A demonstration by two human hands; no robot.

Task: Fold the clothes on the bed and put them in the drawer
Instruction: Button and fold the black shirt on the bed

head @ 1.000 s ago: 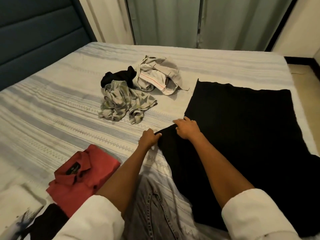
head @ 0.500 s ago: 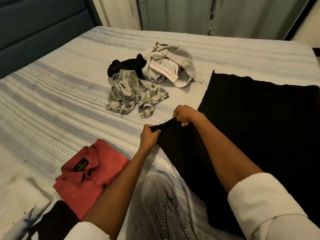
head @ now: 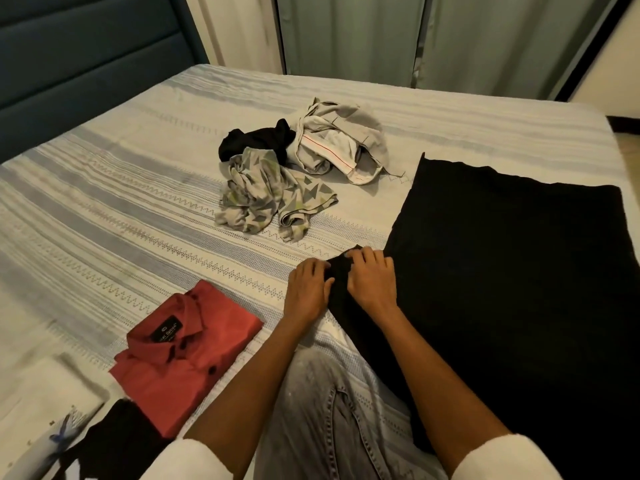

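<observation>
A large black garment (head: 512, 271) lies spread flat over the right half of the bed. Its narrow near-left part runs between my hands. My left hand (head: 306, 292) and my right hand (head: 372, 280) sit side by side on that black strip, fingers curled over its edge. A folded red shirt (head: 183, 351) lies at the near left. Unfolded clothes lie in a heap mid-bed: a grey patterned piece (head: 266, 195), a black piece (head: 256, 142) and a beige piece (head: 341, 143).
The striped bedcover (head: 121, 209) spans the view, with a dark blue headboard (head: 69, 57) at the far left and curtains (head: 415, 36) behind. A white printed garment (head: 38, 410) and a dark piece (head: 114, 441) lie at the near-left corner. Grey jeans (head: 322, 417) cover my knee.
My hands lifted the black strip off the bed half a second ago. They have now lowered it back onto the cover and come closer together.
</observation>
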